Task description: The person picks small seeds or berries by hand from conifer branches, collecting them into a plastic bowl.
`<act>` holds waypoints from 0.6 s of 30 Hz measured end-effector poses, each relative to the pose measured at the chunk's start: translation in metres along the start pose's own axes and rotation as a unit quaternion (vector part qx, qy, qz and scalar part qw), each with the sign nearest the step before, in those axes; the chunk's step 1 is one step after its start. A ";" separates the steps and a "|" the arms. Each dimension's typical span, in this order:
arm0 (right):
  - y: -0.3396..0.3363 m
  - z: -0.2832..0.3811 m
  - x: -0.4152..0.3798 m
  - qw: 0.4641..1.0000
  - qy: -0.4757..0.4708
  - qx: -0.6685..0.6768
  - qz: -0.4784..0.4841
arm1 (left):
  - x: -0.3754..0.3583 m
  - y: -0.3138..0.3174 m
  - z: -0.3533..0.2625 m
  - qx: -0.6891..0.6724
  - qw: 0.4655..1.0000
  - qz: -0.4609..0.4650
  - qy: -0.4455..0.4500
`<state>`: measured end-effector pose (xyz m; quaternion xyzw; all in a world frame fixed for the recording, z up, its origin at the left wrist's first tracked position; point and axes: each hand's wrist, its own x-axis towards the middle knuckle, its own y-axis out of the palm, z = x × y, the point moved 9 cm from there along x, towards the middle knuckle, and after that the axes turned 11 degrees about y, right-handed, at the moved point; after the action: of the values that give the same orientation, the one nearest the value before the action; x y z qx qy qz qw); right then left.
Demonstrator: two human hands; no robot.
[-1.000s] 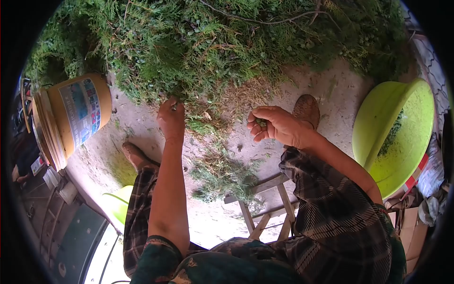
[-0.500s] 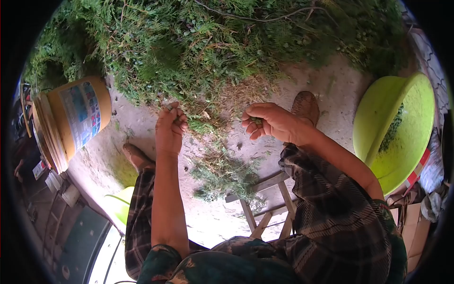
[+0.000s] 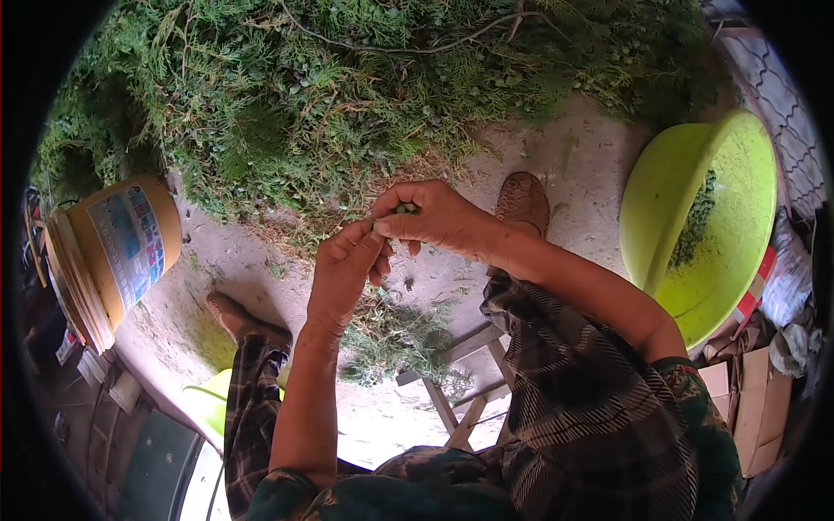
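My left hand (image 3: 345,265) and my right hand (image 3: 430,217) meet at the fingertips above the floor, just below the large heap of green conifer branches (image 3: 330,104). Small green pieces (image 3: 404,208) show inside the curled fingers of my right hand. The fingers of my left hand are pinched together against the right fingertips; what they hold is too small to name. Beneath the hands, a smaller pile of sprigs (image 3: 395,334) lies on the floor.
A yellow-green basin (image 3: 643,208) with small green pieces (image 3: 695,221) stands at right. An orange bucket (image 3: 165,221) with a label is at left. Near the bottom centre is a wooden frame (image 3: 469,417). Cardboard (image 3: 756,417) lies at lower right, and another green container (image 3: 208,399) at lower left.
My hands were apart and have come together at the fingertips. The view has shifted, so the basin, bucket and branches appear farther left.
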<state>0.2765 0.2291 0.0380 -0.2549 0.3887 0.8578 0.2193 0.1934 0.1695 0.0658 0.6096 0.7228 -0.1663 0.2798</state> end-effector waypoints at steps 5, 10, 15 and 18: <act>-0.008 -0.017 -0.002 0.989 0.054 0.136 0.034 | -0.001 0.003 0.011 -0.054 0.997 -0.015 -0.051; -0.019 -0.036 -0.006 0.946 0.069 0.317 0.020 | 0.004 0.004 0.024 -0.343 0.938 -0.024 -0.034; -0.020 -0.027 -0.010 0.948 0.036 0.315 0.016 | 0.007 0.010 0.017 -0.411 0.906 -0.096 -0.038; -0.028 -0.039 -0.004 0.958 0.057 0.278 -0.043 | 0.007 0.012 0.014 -0.414 0.904 -0.107 -0.004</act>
<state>0.3060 0.2146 0.0025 -0.2492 0.6121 0.6899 0.2954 0.2072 0.1692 0.0522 0.3569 0.7864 0.1165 0.4905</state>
